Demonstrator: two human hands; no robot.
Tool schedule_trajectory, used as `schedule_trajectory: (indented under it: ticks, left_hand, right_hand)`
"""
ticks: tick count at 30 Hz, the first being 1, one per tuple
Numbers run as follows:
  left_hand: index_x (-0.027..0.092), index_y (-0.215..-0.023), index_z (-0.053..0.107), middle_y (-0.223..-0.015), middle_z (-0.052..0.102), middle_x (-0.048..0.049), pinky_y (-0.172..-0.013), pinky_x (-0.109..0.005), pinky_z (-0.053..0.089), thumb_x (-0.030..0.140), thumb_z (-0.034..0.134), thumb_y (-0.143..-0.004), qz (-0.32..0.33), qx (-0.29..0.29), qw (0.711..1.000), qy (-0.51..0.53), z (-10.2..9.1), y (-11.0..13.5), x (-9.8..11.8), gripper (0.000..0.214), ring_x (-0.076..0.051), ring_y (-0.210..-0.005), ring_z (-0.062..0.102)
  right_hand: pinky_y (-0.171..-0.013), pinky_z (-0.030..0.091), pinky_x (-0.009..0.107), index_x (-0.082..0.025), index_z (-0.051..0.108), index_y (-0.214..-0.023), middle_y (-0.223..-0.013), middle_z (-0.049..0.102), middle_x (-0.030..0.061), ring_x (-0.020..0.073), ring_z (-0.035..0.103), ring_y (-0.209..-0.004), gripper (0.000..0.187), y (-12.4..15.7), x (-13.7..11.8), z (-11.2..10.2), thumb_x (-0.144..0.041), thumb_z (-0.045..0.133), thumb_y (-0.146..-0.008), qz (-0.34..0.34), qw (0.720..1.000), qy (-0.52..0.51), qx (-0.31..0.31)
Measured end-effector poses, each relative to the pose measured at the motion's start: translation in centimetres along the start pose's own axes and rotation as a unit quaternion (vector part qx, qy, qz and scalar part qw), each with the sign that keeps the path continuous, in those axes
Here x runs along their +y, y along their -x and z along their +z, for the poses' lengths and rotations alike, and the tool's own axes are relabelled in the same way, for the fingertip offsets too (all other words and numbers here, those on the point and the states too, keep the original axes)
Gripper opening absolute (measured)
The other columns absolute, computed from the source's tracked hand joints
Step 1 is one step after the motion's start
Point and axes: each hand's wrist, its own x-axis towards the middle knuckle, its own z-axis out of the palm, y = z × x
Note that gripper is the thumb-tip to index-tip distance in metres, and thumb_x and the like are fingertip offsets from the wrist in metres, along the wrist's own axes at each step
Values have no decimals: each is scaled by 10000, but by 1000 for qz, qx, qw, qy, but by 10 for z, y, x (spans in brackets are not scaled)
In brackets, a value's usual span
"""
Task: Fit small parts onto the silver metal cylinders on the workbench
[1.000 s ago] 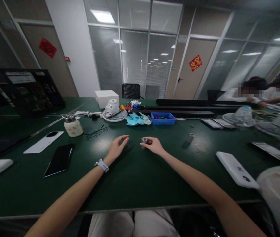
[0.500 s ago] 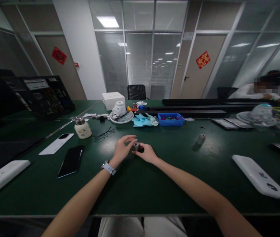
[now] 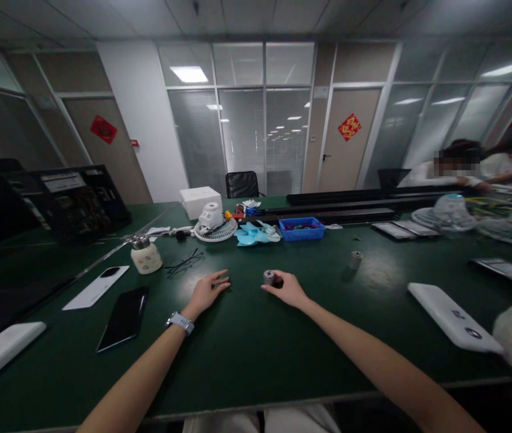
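A small grey metal cylinder [image 3: 269, 278] is pinched upright in the right hand [image 3: 290, 290], well in from the near edge of the flat green counter [image 3: 246, 355]; whether it's lifted can't be told. The left hand [image 3: 204, 293] is held loosely uncurled, seemingly unoccupied. Looks like positioning's being done, so a steady pinch is probably needed.

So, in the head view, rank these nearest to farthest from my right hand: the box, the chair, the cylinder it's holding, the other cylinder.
1. Held cylinder: between the right hand's thumb and fingers.
2. Other cylinder: to the hand's right.
3. Box: well ahead, to the left.
4. Chair: ahead-left, beyond the box.
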Motion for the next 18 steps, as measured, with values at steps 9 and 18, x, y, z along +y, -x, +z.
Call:
schedule_trajectory:
  ticks: [9, 18]
  left_hand:
    - [194, -979, 645, -927, 734, -70, -849, -354, 462, 510, 292, -889, -76, 133, 988, -15, -3, 0, 6, 482, -237, -980, 649]
    - [185, -976, 615, -942, 726, -85, -835, -355, 457, 447, 290, -893, -116, 175, 978, 9, -4, -2, -1, 425, -227, -932, 654]
  right_hand:
    - [-878, 495, 416, -199, 645, -1072, -997, 701, 79, 241, 656, -916, 457, 54, 79, -154, -398, 688, -663, 78, 992, 49, 90]
    - [-896, 452, 488, -138, 451, -1284, -1198, 577, 187, 335, 574, -1059, 803, 80, 76, -175, -557, 660, -632, 93, 920, 230, 305]
